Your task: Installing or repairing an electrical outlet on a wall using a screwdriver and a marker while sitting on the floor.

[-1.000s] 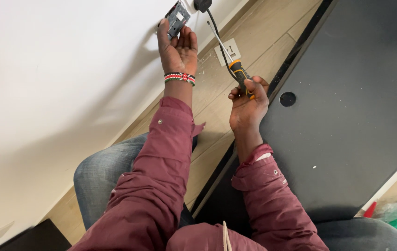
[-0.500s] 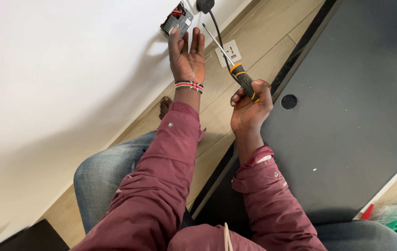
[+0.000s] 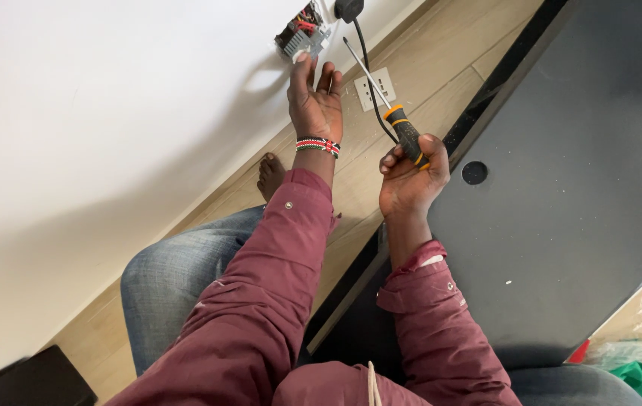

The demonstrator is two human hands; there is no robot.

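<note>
Half the open wall socket (image 3: pixel 302 34) is cut off above the left hand (image 3: pixel 315 105).

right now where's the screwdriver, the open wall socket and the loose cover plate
screwdriver (image 3: pixel 405 134): head view, on its black and orange handle
open wall socket (image 3: pixel 302 31): head view, on the exposed wiring
cover plate (image 3: pixel 376 88): head view, on its white face

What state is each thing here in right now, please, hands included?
Wall socket: opened, wires exposed.
Faceplate: off, lying flat on the floor.
Black plug: plugged into the wall.
Screwdriver: held, tip pointing at the socket.
Left hand: open, fingers at the socket.
Right hand: closed round the handle.
</note>
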